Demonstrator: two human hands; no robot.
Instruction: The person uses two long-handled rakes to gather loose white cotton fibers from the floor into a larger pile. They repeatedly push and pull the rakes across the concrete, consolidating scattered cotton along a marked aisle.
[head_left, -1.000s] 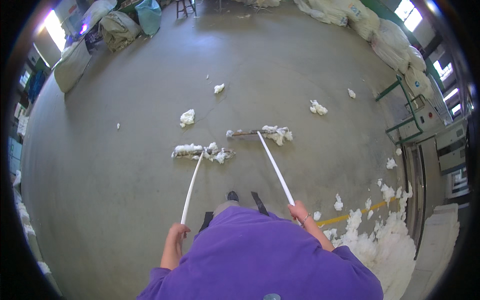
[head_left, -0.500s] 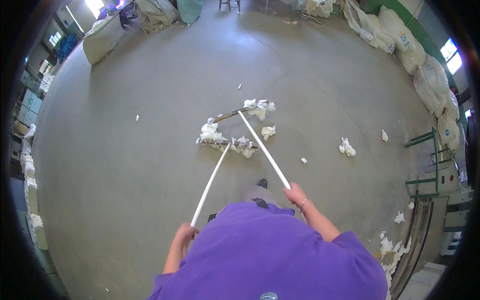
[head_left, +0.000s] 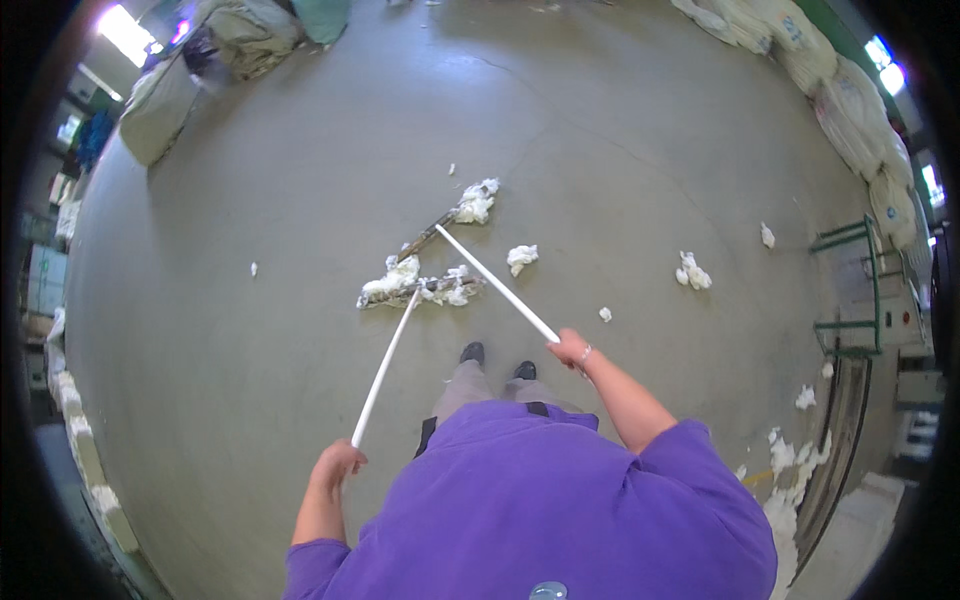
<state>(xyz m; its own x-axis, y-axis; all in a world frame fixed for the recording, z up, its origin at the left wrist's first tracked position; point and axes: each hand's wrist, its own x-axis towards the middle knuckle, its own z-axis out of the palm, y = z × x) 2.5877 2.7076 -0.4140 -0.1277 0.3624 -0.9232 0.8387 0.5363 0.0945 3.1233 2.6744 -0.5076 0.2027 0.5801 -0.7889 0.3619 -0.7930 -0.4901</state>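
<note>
My left hand point(head_left: 338, 462) is closed around the white pole of a wide push broom point(head_left: 384, 372). Its bar-shaped head lies flat on the floor, with white fluff point(head_left: 380, 288) caught along it. In my right hand point(head_left: 571, 348) is the white pole of a second push broom point(head_left: 497, 287), slanting away to the left. That broom's dark head rests on the floor just beyond the first, set at a slant, with a white fluffy clump point(head_left: 477, 202) at its far end. The two heads form a wedge opening to the right. A loose white tuft point(head_left: 521, 258) lies right of them.
More white tufts point(head_left: 692, 271) are scattered on the grey floor point(head_left: 250, 370). Stuffed white sacks point(head_left: 850, 115) line the far right, near a green metal frame point(head_left: 876, 290). Large bags point(head_left: 165, 110) stand at the far left, and white fluff point(head_left: 795, 480) lies along the right side.
Both broom heads have shifted left across the floor with fluff on them. The right-hand broom's head has turned to a steeper slant. Both hands have moved left, and both shoes now show.
</note>
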